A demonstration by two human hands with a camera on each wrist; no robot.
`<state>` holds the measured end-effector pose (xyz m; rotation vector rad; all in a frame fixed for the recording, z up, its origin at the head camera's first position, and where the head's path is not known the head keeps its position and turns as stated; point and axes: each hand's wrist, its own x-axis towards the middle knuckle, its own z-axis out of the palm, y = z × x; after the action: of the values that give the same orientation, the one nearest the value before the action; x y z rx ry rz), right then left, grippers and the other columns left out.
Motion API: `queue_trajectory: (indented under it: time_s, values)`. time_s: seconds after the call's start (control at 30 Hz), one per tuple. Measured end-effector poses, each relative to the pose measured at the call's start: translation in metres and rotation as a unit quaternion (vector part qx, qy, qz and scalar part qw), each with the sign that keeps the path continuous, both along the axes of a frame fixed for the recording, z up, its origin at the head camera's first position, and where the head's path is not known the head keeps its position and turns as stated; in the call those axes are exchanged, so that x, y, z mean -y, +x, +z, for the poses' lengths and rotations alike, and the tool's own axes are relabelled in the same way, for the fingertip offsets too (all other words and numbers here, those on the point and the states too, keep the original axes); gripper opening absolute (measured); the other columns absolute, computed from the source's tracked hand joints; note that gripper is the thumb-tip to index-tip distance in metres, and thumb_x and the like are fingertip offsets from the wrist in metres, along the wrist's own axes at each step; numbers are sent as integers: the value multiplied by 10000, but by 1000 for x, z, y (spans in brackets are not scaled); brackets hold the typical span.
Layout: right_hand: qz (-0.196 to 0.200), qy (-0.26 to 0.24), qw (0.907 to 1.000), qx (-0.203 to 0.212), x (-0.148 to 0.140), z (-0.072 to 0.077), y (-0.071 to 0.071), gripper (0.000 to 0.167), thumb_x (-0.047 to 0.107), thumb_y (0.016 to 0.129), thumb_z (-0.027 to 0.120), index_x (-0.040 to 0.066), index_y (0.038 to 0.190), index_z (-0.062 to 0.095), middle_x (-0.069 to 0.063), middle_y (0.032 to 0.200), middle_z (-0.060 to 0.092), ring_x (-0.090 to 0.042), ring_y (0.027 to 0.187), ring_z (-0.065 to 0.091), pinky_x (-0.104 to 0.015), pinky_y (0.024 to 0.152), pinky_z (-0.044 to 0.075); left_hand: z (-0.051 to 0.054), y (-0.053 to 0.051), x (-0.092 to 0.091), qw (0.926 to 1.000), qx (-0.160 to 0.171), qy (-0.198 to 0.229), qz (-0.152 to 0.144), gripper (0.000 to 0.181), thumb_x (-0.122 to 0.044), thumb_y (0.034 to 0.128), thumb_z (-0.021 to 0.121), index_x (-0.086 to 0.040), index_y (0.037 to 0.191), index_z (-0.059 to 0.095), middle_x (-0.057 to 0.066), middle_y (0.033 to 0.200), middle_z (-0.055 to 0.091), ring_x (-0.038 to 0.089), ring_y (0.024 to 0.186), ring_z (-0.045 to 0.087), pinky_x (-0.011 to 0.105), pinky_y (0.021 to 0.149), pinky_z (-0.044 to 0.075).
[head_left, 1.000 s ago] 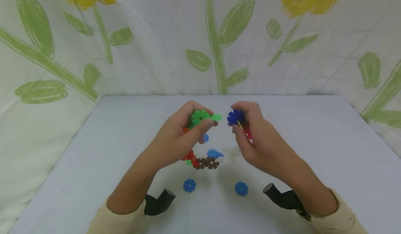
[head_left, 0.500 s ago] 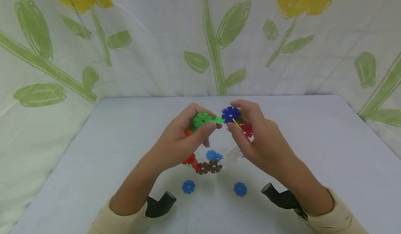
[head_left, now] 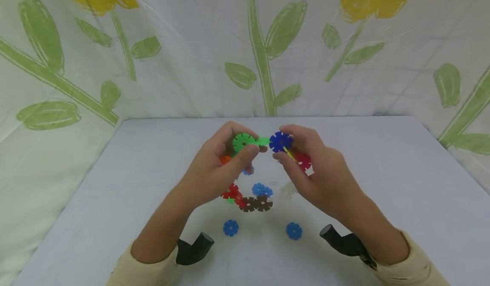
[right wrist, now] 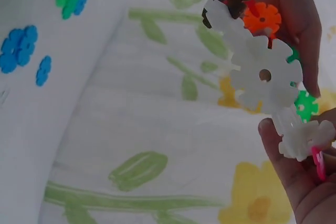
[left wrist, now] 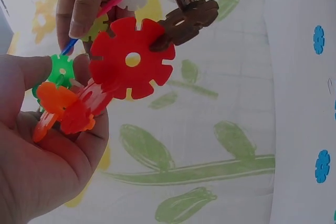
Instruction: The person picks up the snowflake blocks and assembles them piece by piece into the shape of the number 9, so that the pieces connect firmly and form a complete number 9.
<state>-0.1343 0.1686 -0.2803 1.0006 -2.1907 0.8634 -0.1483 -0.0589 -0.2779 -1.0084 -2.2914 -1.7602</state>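
Observation:
My left hand [head_left: 214, 167] pinches a green slotted disc [head_left: 240, 140] at one end of a chain of interlocking plastic discs. My right hand [head_left: 319, 167] pinches a dark blue disc [head_left: 281, 136] at the other end, with yellow and pink discs [head_left: 305, 164] joined behind it. The green and blue edges meet between the fingertips; whether their slots are engaged I cannot tell. Below the hands the chain hangs in a loop: orange discs [left wrist: 52, 95], red discs [left wrist: 113, 45], brown discs [left wrist: 197, 17], and white discs [right wrist: 247, 77] leading up to the right hand.
On the white table [head_left: 153, 141] lie loose light blue discs, one at front left [head_left: 231, 227], another at front right [head_left: 294, 231]. Two light blue discs [head_left: 259, 189] overlap beyond the loop. A flower-printed curtain [head_left: 183, 65] stands behind the table.
The right hand has brought the dark blue disc leftward, from a gap to contact with the green disc's edge. Over the last half second both hands have shifted only slightly.

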Motion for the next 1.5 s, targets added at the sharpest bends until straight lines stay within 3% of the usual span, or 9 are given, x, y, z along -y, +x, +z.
queue_trajectory:
  time_s: [0.07,0.17,0.3,0.53,0.73,0.87,1.13,1.4,1.5]
  values:
    - [15,99,9998,-155,0,0,0,510,381,1036,505,-28,1337,474,-139,1128,694,-248,1013,713,-354,753,589,0,0,0,9999,-17,-8,-136,202,-63,1011,575,-59,1204,517,20,1093,680,175,752,652,372,701,579]
    - [-25,207,9990,-397,1,1,0,466,203,975,666,-36,1335,492,-158,1117,694,-268,1004,715,-367,747,591,-1,-1,1,9997,-102,-58,-234,204,-54,1012,566,-53,1207,505,34,1108,673,172,756,650,380,713,584]
    - [-64,271,9981,-551,2,2,0,620,-47,790,807,-40,1331,504,-163,1103,702,-276,1001,715,-379,749,591,-2,-1,1,9997,-144,-79,-186,206,-57,1011,568,-56,1207,504,33,1125,676,169,760,649,379,716,586]
    - [-55,180,9980,-610,3,1,-1,616,-61,778,812,-51,1318,516,-164,1088,704,-275,991,718,-381,739,594,-2,0,2,9998,-151,-73,-115,214,-51,1007,575,-61,1210,508,27,1107,672,162,764,653,371,708,585]
    - [-41,242,9983,-534,3,-1,-2,595,-57,790,807,-53,1311,519,-158,1081,713,-270,989,719,-377,745,593,-2,0,2,9996,-163,-134,-168,225,-53,1000,589,-64,1212,513,11,980,631,155,774,658,384,709,588]
    - [-14,333,9978,-574,4,-3,-3,587,-66,786,808,-71,1301,527,-169,1080,711,-274,979,722,-363,739,594,-2,-2,1,9990,-155,-314,-264,217,-61,1011,573,-71,1218,508,5,949,623,149,778,652,377,714,585]
    - [214,386,9977,-518,2,-8,-6,575,-105,761,809,-99,1275,551,-173,1040,707,-247,905,730,-326,712,596,-7,-5,-1,9969,-191,-759,-106,177,-92,1020,571,-62,1189,526,20,1002,658,143,787,632,343,715,577]
    - [380,161,9971,-637,6,-13,-8,605,-125,740,811,-94,1283,546,-174,1054,707,-249,912,729,-337,716,597,-5,-4,1,9980,-111,-615,-134,201,-44,997,598,-49,1189,538,29,949,642,153,823,650,339,679,568]
    - [426,39,9965,-719,8,-16,-10,520,-62,824,773,-98,1290,544,-182,1067,704,-260,930,727,-344,723,597,-6,-4,2,9983,-26,-572,-100,206,-32,995,596,-38,1193,539,35,961,647,152,830,658,327,670,565]
